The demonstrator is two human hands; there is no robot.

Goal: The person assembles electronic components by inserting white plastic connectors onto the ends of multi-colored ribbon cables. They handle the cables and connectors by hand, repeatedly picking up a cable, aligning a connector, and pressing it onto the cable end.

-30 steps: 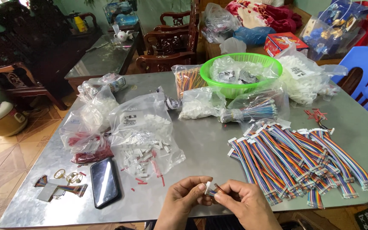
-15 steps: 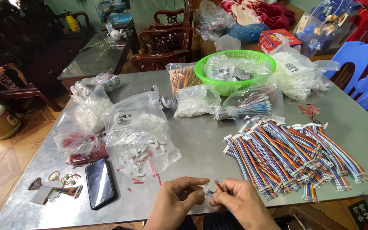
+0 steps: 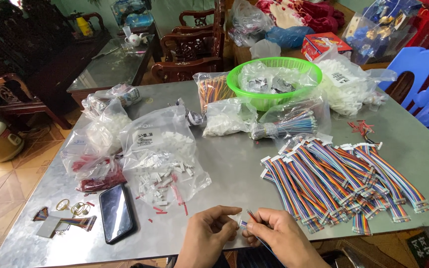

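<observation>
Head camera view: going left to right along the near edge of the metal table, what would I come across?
Small cable piece with rings → black phone → left hand → right hand → pile of rainbow ribbon cables.

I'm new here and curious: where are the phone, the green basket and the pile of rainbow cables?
phone (image 3: 117, 213), head view, middle of its dark screen.
green basket (image 3: 235, 78), head view, left rim.
rainbow cables (image 3: 338, 183), head view, middle of the pile.
</observation>
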